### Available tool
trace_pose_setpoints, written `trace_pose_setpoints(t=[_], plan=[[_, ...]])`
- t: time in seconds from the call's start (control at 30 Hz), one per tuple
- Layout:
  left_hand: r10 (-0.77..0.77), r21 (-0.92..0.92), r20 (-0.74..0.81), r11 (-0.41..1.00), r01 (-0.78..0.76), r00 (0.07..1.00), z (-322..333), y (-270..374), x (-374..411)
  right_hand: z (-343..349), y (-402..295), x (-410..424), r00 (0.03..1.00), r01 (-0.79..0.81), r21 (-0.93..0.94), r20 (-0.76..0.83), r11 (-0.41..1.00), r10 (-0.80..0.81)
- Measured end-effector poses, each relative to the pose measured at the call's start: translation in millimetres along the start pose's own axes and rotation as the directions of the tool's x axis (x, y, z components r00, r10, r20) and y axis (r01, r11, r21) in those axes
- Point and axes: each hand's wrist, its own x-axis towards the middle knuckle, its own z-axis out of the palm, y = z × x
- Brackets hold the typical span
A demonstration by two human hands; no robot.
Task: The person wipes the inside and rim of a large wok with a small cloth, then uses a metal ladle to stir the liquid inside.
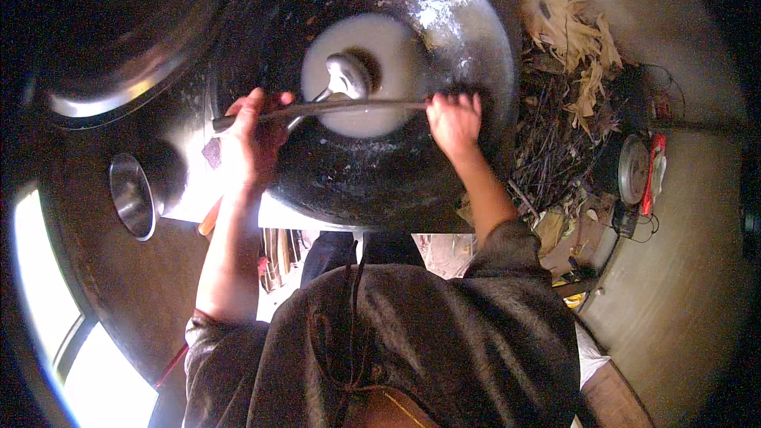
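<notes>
Before me is a large dark wok with cloudy whitish liquid at its bottom. My left hand grips the thick end of a long, thin, dark stick-like tool, held level across the wok. At its other end, my right hand has its fingers on the tool, above the wok's right side. Under it, a metal ladle has its bowl at the liquid. The ladle's handle slants down-left and passes behind my left hand. An orange-brown handle end shows beside my left forearm, possibly the same ladle's.
At left is a metal bowl, with a larger shiny-rimmed vessel beyond it. Twigs and pale dry husks are heaped right of the wok. Further right are a round metal object and a red item.
</notes>
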Motion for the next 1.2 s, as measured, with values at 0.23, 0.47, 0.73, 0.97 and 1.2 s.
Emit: trace_pose_setpoints(t=[0.23, 0.47, 0.73, 0.97, 1.2], plan=[[0.064, 0.036, -0.064, 0.997, -0.062, 0.996, -17, -18, -17, 8, -5, -7, 0.988, 0.149, 0.007, -0.024, 0.989, -0.149], [0.128, 0.389, 0.107, 0.907, -0.16, 0.986, 62, 7, -37, -3, 44, 83, 0.994, 0.105, -0.032, -0.031, 0.994, -0.106], [0.179, 0.468, 0.496, 0.769, -0.436, 0.85, 30, 3, -39, -8, 33, 41, 0.956, 0.143, 0.068, 0.25, 0.987, -0.156], [0.181, 0.43, 0.272, 0.856, -0.288, 0.945, 53, -10, -28, -10, 32, 107, 0.989, 0.069, 0.012, 0.128, 0.998, -0.07], [0.425, 0.248, 0.338, 0.821, -0.515, 0.84, 73, -29, -22, 2, 50, 132, 0.964, 0.239, 0.059, -0.136, 0.969, -0.23]])
